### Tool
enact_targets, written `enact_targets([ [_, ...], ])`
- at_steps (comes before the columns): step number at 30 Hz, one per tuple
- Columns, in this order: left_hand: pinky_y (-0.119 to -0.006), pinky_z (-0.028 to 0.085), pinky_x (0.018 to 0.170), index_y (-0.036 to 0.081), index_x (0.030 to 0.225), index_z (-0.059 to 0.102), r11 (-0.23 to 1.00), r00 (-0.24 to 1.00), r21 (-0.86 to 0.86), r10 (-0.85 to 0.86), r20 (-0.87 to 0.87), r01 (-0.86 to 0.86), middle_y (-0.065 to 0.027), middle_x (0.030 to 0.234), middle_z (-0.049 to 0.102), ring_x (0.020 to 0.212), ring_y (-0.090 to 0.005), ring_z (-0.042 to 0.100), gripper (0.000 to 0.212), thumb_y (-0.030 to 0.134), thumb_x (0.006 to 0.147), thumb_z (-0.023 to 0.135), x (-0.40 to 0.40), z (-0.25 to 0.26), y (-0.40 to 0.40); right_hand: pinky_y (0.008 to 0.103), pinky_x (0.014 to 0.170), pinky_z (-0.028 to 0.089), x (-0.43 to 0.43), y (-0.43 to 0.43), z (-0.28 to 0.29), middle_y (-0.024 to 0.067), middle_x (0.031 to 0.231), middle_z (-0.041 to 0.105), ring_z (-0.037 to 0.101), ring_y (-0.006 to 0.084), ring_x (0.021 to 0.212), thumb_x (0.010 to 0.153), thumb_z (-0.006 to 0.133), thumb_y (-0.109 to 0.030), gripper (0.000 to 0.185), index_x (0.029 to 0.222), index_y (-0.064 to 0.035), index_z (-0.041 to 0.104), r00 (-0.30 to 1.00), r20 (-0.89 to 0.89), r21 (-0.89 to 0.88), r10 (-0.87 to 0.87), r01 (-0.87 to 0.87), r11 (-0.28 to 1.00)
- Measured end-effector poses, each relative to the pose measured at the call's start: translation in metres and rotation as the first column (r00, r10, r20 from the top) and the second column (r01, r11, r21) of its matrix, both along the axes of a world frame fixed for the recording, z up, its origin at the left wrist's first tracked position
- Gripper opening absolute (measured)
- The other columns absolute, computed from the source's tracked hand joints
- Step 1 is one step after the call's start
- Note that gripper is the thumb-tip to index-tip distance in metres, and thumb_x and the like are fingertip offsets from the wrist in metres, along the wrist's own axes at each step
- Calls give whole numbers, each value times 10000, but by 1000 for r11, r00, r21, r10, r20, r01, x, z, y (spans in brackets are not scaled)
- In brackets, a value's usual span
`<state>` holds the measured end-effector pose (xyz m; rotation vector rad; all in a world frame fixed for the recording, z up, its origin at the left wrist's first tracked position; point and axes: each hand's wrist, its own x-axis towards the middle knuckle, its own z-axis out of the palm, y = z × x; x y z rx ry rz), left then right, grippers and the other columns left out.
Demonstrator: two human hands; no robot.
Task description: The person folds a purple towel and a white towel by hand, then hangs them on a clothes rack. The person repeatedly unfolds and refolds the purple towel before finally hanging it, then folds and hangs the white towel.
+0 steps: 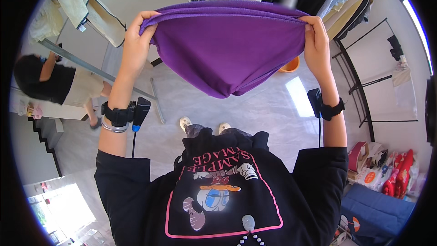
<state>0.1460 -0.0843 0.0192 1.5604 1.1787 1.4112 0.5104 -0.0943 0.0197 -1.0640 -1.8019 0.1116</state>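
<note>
A purple cloth (228,51) with stitched edges spans the space between my two hands, held up at chest height or higher. Its upper edge lies in several layers, and the lower part sags to a rounded point above the floor. My left hand (138,41) pinches the left corner between thumb and fingers. At the opposite corner my right hand (315,39) grips the layered edge the same way. Each wrist wears a black strap with a device; the left wrist also carries a silver bangle (115,128). Some fingers are hidden behind the cloth.
Clothes on hangers (327,3) hang behind the cloth. A metal pole (85,63) with pale towels stands at left, near another person (58,78). An orange bucket (290,65) is partly covered by the cloth. Black racks (362,85) and packed goods (379,171) line the right.
</note>
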Motion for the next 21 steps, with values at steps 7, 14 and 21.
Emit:
enact_targets([
  [7, -199, 431, 752, 44, 1122, 514, 985, 995, 173, -8, -95, 24, -2, 972, 560, 876, -83, 533, 222, 96, 908, 486, -1, 9, 6, 272, 731, 449, -1, 7, 13, 111, 910, 579, 578, 206, 780, 898, 426, 0, 174, 1005, -15, 562, 994, -97, -74, -43, 36, 997],
  [14, -262, 425, 831, 15, 1085, 560, 996, 897, -14, 68, -436, -83, -82, 1070, 568, 928, -149, 550, 217, 49, 880, 496, -16, 36, -22, 293, 706, 463, -5, 12, 15, 139, 857, 613, 600, 241, 754, 850, 534, -21, 211, 1047, -40, 604, 991, 88, -67, -97, 103, 992],
  [21, -234, 452, 592, 2, 997, 567, 979, 783, 93, 201, -589, -182, -64, 745, 597, 618, -128, 568, 160, 5, 847, 509, -42, 67, -40, 256, 521, 417, -36, 11, 32, 95, 769, 584, 563, 157, 565, 849, 519, 20, 141, 960, -11, 600, 999, -38, -242, 24, -32, 970],
])
